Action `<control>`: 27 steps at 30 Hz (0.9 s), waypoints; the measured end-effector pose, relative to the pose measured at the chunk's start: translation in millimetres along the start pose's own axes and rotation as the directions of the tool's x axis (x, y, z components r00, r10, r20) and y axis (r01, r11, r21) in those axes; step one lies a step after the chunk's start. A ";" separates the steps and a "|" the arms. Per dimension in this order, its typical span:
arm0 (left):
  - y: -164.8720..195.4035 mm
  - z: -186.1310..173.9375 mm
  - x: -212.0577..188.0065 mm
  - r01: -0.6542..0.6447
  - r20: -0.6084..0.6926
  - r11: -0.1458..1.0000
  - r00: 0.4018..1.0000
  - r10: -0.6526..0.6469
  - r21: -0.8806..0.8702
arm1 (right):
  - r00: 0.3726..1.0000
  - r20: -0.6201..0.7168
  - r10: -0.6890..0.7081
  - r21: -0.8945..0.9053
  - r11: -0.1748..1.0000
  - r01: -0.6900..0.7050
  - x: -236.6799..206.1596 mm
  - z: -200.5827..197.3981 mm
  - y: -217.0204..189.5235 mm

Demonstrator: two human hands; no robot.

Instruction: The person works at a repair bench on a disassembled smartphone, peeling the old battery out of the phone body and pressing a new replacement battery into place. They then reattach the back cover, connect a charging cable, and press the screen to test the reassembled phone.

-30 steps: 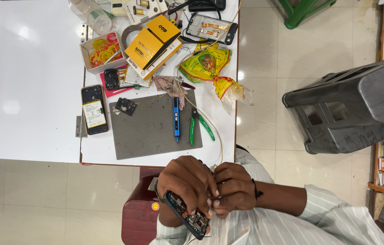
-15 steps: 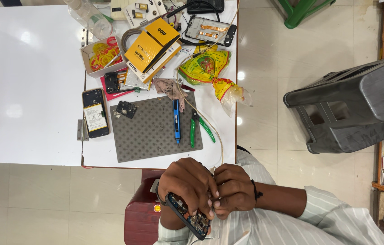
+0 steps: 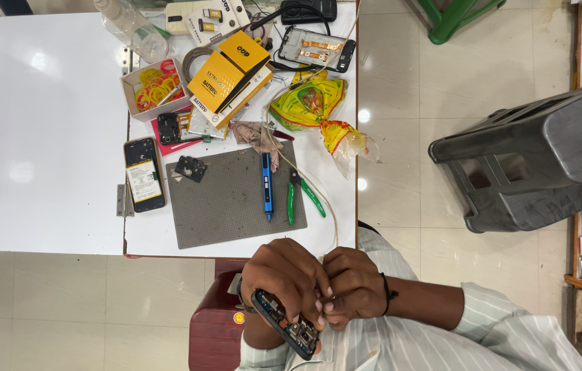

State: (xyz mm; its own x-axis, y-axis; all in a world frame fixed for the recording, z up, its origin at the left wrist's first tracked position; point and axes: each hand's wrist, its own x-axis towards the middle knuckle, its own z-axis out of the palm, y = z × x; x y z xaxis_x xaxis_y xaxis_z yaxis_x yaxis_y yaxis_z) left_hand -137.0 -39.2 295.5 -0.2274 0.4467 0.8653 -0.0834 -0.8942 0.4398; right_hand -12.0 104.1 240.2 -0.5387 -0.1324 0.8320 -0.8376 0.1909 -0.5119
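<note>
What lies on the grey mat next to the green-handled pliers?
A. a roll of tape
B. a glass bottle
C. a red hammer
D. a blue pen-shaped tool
D: a blue pen-shaped tool lies on the grey mat, just left of the pliers in the picture; no tape, hammer or bottle is on the mat.

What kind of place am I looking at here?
Most likely a small phone repair shop. The hands hold an opened phone with its insides bare, and the white table carries a grey work mat, a blue pen-shaped tool, green-handled pliers and another opened phone.
</note>
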 end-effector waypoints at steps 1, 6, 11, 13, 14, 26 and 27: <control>-0.3 -0.2 -0.4 0.002 0.000 1.000 1.000 -0.002 -0.003 | 1.000 0.001 0.002 -0.001 1.000 -0.002 -0.4 0.3 0.2; -1.5 -2.1 -2.3 0.008 0.012 0.999 1.000 -0.008 -0.032 | 1.000 -0.019 -0.003 -0.010 1.000 0.003 -0.6 1.2 0.8; -4.1 -3.7 -5.2 0.004 0.018 1.000 1.000 -0.003 -0.029 | 1.000 -0.020 0.005 -0.009 1.000 -0.005 -1.1 2.0 0.5; -5.1 -4.0 -6.2 0.004 0.018 0.999 1.000 -0.003 -0.038 | 0.999 -0.033 0.009 -0.014 1.000 -0.009 -1.5 2.8 0.3; -5.4 -3.8 -6.6 0.007 0.015 0.999 1.000 -0.006 -0.039 | 0.999 -0.039 0.011 -0.017 1.000 -0.011 -1.7 3.1 0.3; -7.1 -6.9 -2.8 0.007 0.032 0.999 0.999 -0.006 -0.054 | 0.999 -0.028 0.024 -0.006 1.000 -0.024 -3.7 1.3 0.0; -7.0 -6.4 -3.0 0.007 0.028 0.999 1.000 -0.006 -0.049 | 0.999 -0.022 0.029 -0.005 1.000 -0.029 -4.3 1.6 0.0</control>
State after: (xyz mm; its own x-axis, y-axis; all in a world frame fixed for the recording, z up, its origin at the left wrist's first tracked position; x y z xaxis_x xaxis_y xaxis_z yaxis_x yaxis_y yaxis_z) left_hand -141.9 -34.5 288.2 -0.1992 0.4528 0.8691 -0.1327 -0.8912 0.4339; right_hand -9.8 103.2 236.2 -0.5608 -0.1051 0.8213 -0.8210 0.1995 -0.5350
